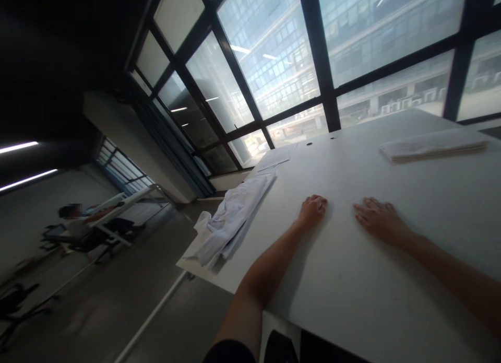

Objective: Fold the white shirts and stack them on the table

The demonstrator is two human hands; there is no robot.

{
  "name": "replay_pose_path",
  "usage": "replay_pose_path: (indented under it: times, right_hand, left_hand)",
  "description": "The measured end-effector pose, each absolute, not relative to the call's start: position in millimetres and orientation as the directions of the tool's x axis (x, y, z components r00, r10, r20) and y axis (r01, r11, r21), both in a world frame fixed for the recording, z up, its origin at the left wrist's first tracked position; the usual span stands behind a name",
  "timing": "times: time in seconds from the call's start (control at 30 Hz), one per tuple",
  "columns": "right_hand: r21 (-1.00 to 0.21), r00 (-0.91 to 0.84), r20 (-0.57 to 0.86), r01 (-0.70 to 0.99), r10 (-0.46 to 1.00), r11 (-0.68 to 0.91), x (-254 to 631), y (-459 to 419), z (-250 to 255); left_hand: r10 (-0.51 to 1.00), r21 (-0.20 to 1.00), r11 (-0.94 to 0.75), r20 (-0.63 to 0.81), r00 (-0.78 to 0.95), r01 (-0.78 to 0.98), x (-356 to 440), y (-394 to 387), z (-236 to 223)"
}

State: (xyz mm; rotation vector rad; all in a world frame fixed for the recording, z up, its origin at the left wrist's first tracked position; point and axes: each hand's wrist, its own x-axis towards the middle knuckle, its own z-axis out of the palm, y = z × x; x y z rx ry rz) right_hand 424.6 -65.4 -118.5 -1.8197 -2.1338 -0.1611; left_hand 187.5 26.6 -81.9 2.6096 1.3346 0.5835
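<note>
Dark sleeve (pixel 229 351) sits nearest on my feed; past it, on the white table (pixel 332 279), I see the left hand (pixel 313 210), fingers bunched, whether pinching anything I cannot tell, and the right hand (pixel 378 219), fingers slightly spread. Crumpled white cloth (pixel 235 209) lies to their left, a folded white stack (pixel 434 145) farther right, then 2 dark spots (pixel 309 143), then windows (pixel 270 55).

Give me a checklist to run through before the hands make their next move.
1. Right hand free: ok; fingers spread on the white table, nothing visibly held.
2. Left hand free: cannot tell; it rests on the table with fingers curled, underside hidden.
3. White cloth pile neat: not ok; its top is crumpled.
4. Folded white stack lying flat: ok; it sits apart from both hands.
5. Layer count in that stack: cannot tell.
</note>
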Motion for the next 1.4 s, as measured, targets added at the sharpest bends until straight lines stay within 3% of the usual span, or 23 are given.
replay_pose_path:
  times: [0.2, 0.37, 0.53, 0.7, 0.8, 1.03, 1.4]
  right_hand:
    - [-0.139, -0.124, 0.349, 0.973, 0.929, 0.182, 426, -63, -120]
    - [-0.134, -0.116, 0.33, 0.977, 0.937, 0.168, 425, -62, -117]
    - [-0.148, -0.123, 0.315, 0.973, 0.941, 0.177, 424, -61, -114]
    - [-0.188, -0.112, 0.317, 0.966, 0.942, 0.178, 424, -61, -114]
    - [-0.179, -0.119, 0.325, 0.966, 0.938, 0.184, 425, -62, -113]
    - [-0.16, -0.136, 0.326, 0.967, 0.936, 0.196, 428, -61, -117]
    - [-0.221, -0.111, 0.338, 0.956, 0.935, 0.193, 432, -57, -123]
  left_hand:
    - [0.783, 0.345, -0.622, 0.294, 0.548, 0.703, 184, 32, -84]
    - [0.746, 0.373, -0.661, 0.234, 0.623, 0.651, 153, 33, -64]
    - [0.912, 0.132, -0.361, 0.259, 0.319, 0.923, 80, 28, -27]
    - [0.962, -0.002, -0.046, 0.268, 0.045, 0.999, -4, 7, 6]
    - [0.977, -0.057, 0.033, 0.214, -0.02, 0.998, -37, -11, 19]
    - [0.987, -0.063, -0.009, 0.162, 0.019, 0.998, -55, -29, 35]
    - [0.962, 0.103, -0.156, 0.244, 0.127, 0.982, -4, 10, 32]
